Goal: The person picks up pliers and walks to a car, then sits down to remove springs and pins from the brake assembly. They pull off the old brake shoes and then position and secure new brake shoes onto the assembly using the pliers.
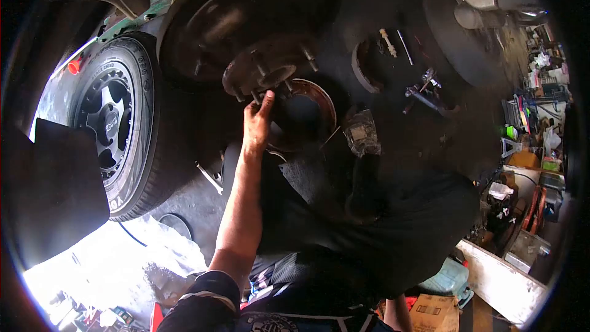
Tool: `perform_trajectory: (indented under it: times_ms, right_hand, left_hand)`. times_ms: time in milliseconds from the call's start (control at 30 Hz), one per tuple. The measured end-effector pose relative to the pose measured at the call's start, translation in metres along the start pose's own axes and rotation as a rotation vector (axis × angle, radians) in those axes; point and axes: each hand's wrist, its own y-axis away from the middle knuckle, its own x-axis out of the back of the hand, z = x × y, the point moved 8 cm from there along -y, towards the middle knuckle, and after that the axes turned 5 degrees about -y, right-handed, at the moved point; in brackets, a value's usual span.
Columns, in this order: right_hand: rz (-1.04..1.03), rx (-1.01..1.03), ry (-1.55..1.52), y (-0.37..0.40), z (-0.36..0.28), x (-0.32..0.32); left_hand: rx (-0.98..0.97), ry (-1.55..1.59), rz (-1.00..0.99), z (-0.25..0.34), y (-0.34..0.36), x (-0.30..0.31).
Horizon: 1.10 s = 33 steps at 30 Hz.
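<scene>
My left hand [258, 117] reaches up to a rusty wheel hub [270, 77] with several studs sticking out of it. Its thumb points up against the lower edge of the hub flange, and the other fingers curl at the studs there. Behind the hub is a large dark backing plate [209, 18]. A round brake drum [332, 107] with a rusty rim lies below the hub on the dark floor. Of my right arm, only a bit of forearm [397, 313] shows at the bottom edge; the hand is outside the picture.
On the left stands a wheel with a tyre [147, 129]. A curved brake shoe [364, 67], a thin metal rod [405, 47], a dark tool [430, 98] and a crumpled clear packet [361, 134] lie to the right. Cluttered shelves [531, 160] line the right side; a cardboard box [433, 313] sits below.
</scene>
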Motion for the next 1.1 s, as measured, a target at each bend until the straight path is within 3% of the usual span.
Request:
perform_trajectory:
  times_ms: [100, 167, 233, 267, 300, 333, 367, 400, 467, 500, 533, 600, 633, 667, 767, 833, 900, 933, 1000, 1100]
  right_hand:
    - [0.151, 0.261, 0.185, -0.030, -0.037, 0.071]
    - [0.364, 0.658, 0.438, -0.045, -0.096, 0.134]
    - [0.625, 1.014, 0.566, -0.037, -0.188, 0.197]
    - [0.611, 0.957, 0.267, 0.003, -0.280, 0.220]
    - [0.550, 0.987, 0.066, 0.060, -0.366, 0.217]
    - [0.520, 1.070, 0.171, 0.056, -0.406, 0.227]
    - [0.537, 1.081, 0.367, 0.100, -0.473, 0.209]
    - [0.447, 1.112, 0.153, 0.140, -0.528, 0.183]
    - [0.179, 1.083, 0.307, 0.183, -0.599, 0.117]
    - [0.149, 1.183, 0.446, 0.202, -0.627, 0.082]
    - [0.083, 1.147, 0.569, 0.205, -0.644, 0.047]
    - [-0.105, 1.315, 0.659, 0.195, -0.665, -0.029]
    - [-0.193, 1.155, 0.820, 0.192, -0.670, -0.066]
    - [-0.212, 1.196, 0.871, 0.198, -0.674, -0.096]
    - [-0.277, 1.632, 0.745, 0.155, -0.677, -0.177]
    - [-0.294, 1.588, 0.822, 0.162, -0.678, -0.196]
    - [-0.363, 1.416, 0.640, 0.182, -0.683, -0.196]
    - [-0.371, 1.433, 0.709, 0.175, -0.684, -0.201]
    - [-0.425, 1.513, 0.813, 0.158, -0.685, -0.212]
    - [-0.379, 1.802, 0.780, 0.150, -0.683, -0.220]
  left_hand:
    - [-0.017, -0.099, -0.102, 0.009, 0.007, -0.024]
    - [0.033, -0.047, -0.168, -0.006, 0.004, -0.038]
    - [0.120, 0.091, -0.222, -0.019, 0.003, -0.050]
    - [0.131, 0.157, -0.251, -0.020, 0.003, -0.055]
    - [0.145, 0.222, -0.279, -0.022, 0.005, -0.060]
    - [0.135, 0.243, -0.294, -0.022, 0.004, -0.062]
    - [0.157, 0.302, -0.301, -0.024, 0.005, -0.064]
    - [0.179, 0.361, -0.307, -0.026, 0.007, -0.067]
    - [0.223, 0.423, -0.313, -0.028, 0.012, -0.067]
    - [0.244, 0.425, -0.315, -0.025, 0.015, -0.065]
    - [0.262, 0.426, -0.317, -0.024, 0.017, -0.063]
    - [0.251, 0.473, -0.317, -0.026, 0.017, -0.061]
    - [0.244, 0.496, -0.318, -0.027, 0.016, -0.060]
    - [0.216, 0.492, -0.333, -0.027, 0.015, -0.060]
    - [0.139, 0.416, -0.318, -0.024, 0.010, -0.052]
    - [0.121, 0.277, -0.248, -0.014, 0.012, -0.040]
    - [0.190, 0.398, -0.347, -0.013, 0.020, -0.040]
    - [0.176, 0.495, -0.383, -0.012, 0.017, -0.044]
    - [0.200, 0.598, -0.392, -0.012, 0.017, -0.049]
    - [0.174, 0.616, -0.416, -0.013, 0.018, -0.052]
